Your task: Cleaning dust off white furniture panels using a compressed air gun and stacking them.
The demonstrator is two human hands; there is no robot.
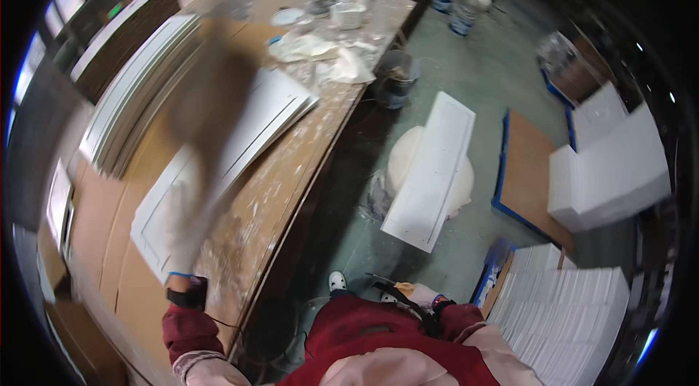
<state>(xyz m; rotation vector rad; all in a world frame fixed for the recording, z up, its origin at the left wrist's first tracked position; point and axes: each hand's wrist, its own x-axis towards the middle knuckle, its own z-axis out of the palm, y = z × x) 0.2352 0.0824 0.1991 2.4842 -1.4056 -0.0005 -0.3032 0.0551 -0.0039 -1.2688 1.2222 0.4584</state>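
My left hand, in a pale glove, is over the table and smeared by motion. A long brown object rises from its fingers, too blurred to name; the hand appears closed round its lower end. Beneath them lie white grooved panels, stacked slightly askew. Low by my right thigh, my gloved right hand is closed on a black-handled tool with a thin dark end pointing left. The tool's kind is unclear, and my sleeve and clothing cover part of it.
The worktable is stained white along its edge. More panels are stacked at left; tubs, bottles and a crumpled cloth lie farther back. A white panel rests on a round pale support. White stacks and a brown board stand at right.
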